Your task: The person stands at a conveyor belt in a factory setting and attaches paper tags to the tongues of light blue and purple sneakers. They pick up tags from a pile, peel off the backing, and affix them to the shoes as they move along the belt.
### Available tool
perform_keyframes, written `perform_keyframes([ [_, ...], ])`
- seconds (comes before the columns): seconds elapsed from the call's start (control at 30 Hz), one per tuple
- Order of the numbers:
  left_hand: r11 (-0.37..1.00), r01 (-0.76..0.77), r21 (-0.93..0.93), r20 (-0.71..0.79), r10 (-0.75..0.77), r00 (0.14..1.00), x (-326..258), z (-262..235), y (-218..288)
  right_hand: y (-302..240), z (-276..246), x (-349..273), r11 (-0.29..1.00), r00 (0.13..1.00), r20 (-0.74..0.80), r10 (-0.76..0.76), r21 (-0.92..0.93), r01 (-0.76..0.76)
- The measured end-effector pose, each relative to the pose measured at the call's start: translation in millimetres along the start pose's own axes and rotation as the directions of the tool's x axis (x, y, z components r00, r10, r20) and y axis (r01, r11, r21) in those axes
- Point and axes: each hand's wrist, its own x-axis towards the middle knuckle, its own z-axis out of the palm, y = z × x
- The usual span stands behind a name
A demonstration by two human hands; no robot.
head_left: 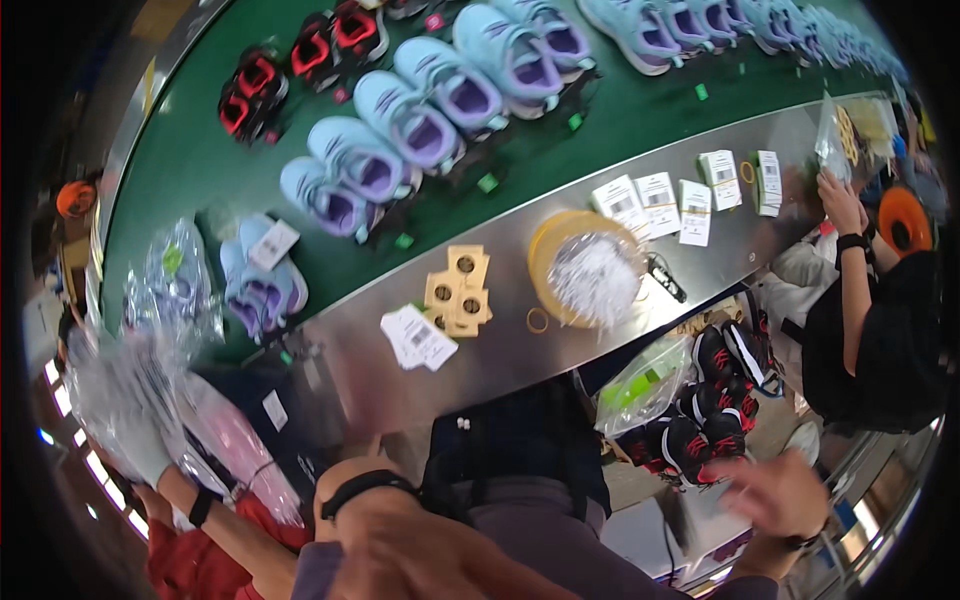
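Head view: the green conveyor belt (200, 160) lies well beyond both hands, carrying rows of pale blue and lilac shoes (420, 120) and a few black and red ones (255, 90), all unbagged; nearer, the steel desk (520, 360) holds a yellow-rimmed dish of white fasteners (590, 270), white paper tags (655, 205) and tan card tags (458, 292), all ahead of the grip and untouched; down to the left of the right hand (780, 495), black and red shoes (705, 420) sit loose in a carton beside a clear bag (640, 385), judged still waiting to be handled; that hand is blurred, fingers spread and its grip apart, holding nothing, just short of the nearest shoe; the left hand (355, 470), above a black wristband (365, 487), hangs over the lap, and I cannot tell whether its grip is closed; at far left a co-worker's gloved hand (140, 445) holds clear bags.
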Motion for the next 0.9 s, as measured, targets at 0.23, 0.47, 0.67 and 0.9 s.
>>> perform_keyframes([
  [0.23,0.564,-0.207,-0.799,-0.179,0.105,0.978,-20,24,20,-58,109,164,0.703,0.975,-0.046,-0.217,0.686,0.189],
  [0.47,0.907,0.061,-0.417,-0.233,-0.172,0.957,-58,0,-1,-62,149,307,0.957,0.715,-0.658,-0.236,-0.028,0.29],
  [0.67,0.469,0.77,0.433,-0.457,-0.623,0.635,-125,4,-158,-55,153,336,0.978,0.705,-0.677,-0.211,-0.144,0.154],
  [0.9,0.319,0.929,0.189,-0.409,-0.834,0.37,-145,4,-187,-37,150,333,0.92,0.744,-0.667,0.029,0.309,0.241],
])
